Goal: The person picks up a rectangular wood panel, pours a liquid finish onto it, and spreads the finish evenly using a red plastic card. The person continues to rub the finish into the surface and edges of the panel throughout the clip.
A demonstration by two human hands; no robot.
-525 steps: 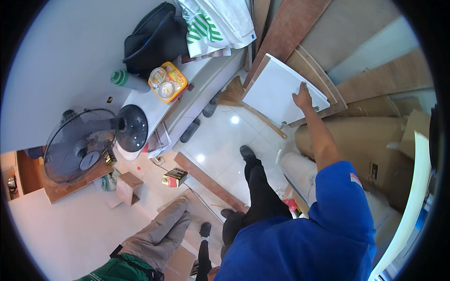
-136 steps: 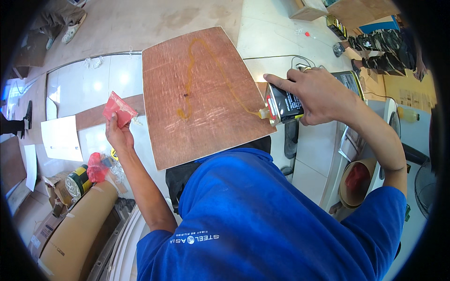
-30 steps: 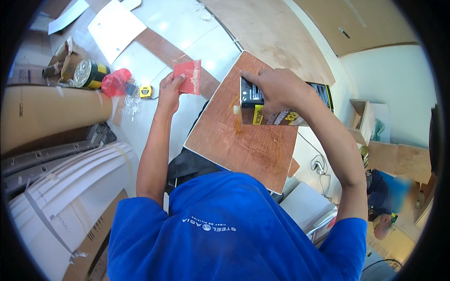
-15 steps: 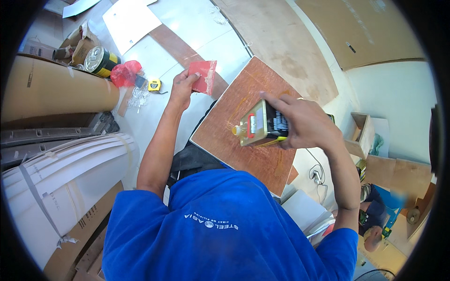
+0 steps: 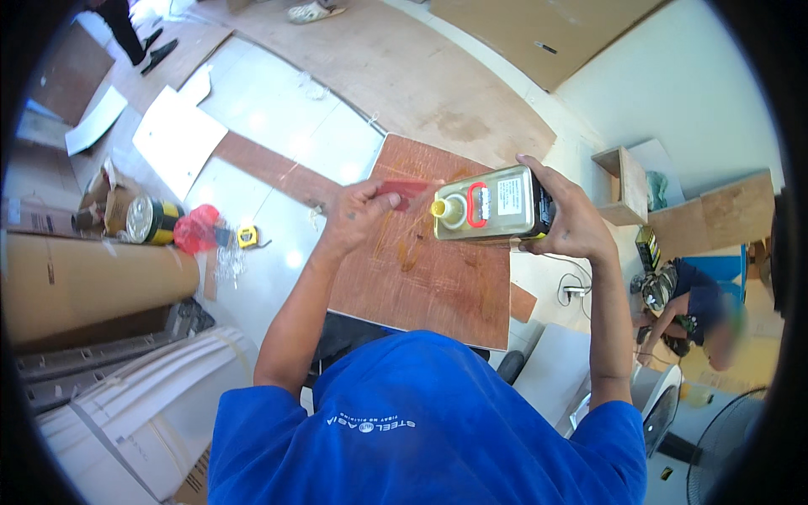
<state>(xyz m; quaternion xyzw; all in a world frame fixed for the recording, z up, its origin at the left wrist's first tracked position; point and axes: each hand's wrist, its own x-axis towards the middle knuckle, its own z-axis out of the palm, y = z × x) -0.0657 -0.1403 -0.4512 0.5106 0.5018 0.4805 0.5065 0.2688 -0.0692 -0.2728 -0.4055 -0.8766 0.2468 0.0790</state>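
Over the brown board (image 5: 421,290), the left hand (image 5: 355,217) has fingers gripping a red scraper (image 5: 402,196) and the right hand (image 5: 575,210) a metal can (image 5: 507,202), whose sideways spout (image 5: 444,208) could dribble if that grip slips.

"What's cut off?"
"The fan (image 5: 728,454), by the rim at four o'clock; the dark-trousered legs (image 5: 126,32), above, at ten."
"And blurred?"
"The co-worker's head (image 5: 725,332), past three o'clock."
"Hidden?"
"Part of the red scraper (image 5: 406,194), behind the left hand (image 5: 349,217); part of the board (image 5: 412,295), behind the tin (image 5: 507,220); the label's (image 5: 510,195) print is too small."
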